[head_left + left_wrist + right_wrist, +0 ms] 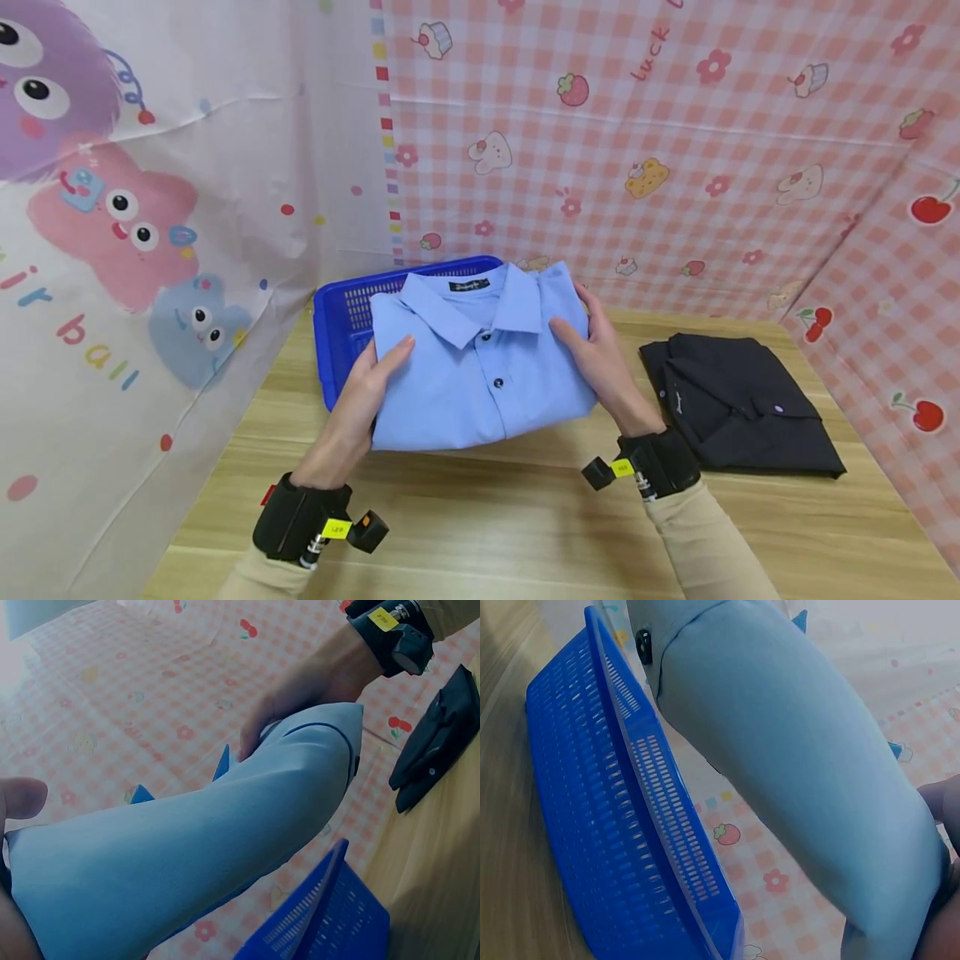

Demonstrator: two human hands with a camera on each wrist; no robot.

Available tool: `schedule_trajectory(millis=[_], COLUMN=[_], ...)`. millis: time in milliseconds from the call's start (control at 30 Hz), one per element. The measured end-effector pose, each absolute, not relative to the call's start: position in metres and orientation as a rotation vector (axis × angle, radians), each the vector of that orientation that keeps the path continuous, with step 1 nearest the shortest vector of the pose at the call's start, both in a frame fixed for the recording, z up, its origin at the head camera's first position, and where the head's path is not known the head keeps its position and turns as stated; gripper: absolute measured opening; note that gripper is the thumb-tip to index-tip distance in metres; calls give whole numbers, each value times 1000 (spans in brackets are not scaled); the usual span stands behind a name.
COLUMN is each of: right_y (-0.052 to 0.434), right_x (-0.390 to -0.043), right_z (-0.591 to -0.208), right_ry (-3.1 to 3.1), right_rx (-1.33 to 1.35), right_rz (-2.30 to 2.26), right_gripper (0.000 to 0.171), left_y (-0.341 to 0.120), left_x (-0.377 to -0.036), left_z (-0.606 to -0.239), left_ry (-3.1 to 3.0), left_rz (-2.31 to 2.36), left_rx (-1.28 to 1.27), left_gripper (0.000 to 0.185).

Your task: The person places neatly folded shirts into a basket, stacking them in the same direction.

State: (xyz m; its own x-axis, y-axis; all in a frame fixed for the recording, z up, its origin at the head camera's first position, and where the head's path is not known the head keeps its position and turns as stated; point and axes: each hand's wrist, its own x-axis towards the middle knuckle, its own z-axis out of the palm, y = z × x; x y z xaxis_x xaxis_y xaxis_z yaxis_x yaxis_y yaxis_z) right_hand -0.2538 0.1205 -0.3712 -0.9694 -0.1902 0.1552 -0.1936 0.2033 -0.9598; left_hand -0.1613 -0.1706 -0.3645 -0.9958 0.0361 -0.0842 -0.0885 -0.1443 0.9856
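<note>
Head view: you hold a folded light blue shirt (480, 367) by its two sides, left hand (367, 392) and right hand (600, 354) each clasping an edge, thumbs on top, so the fold stays flat. It hangs just above the blue basket (341, 321) on the wooden table (487, 517). A folded black shirt (738, 404) lies apart to your right.

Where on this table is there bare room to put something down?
Bare wooden table runs along the near edge, between both wrists and in front of the black shirt. The far left is crowded: both hands hold the blue shirt over the blue basket.
</note>
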Motion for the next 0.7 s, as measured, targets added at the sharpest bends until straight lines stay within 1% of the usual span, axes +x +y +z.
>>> schedule_trajectory(millis=[333, 700], right_y=[112, 100], right_x=[-267, -278], right_z=[-374, -376], right_ry=[-2415, -2403], right_rx=[451, 485], right_rz=[1964, 1991], right_gripper=[72, 69], left_y=[-179, -191], left_x=[-174, -187], left_z=[-368, -372], left_ry=[2061, 2128], left_rz=[2271, 2263], left_rx=[-74, -72], left_gripper=[67, 64])
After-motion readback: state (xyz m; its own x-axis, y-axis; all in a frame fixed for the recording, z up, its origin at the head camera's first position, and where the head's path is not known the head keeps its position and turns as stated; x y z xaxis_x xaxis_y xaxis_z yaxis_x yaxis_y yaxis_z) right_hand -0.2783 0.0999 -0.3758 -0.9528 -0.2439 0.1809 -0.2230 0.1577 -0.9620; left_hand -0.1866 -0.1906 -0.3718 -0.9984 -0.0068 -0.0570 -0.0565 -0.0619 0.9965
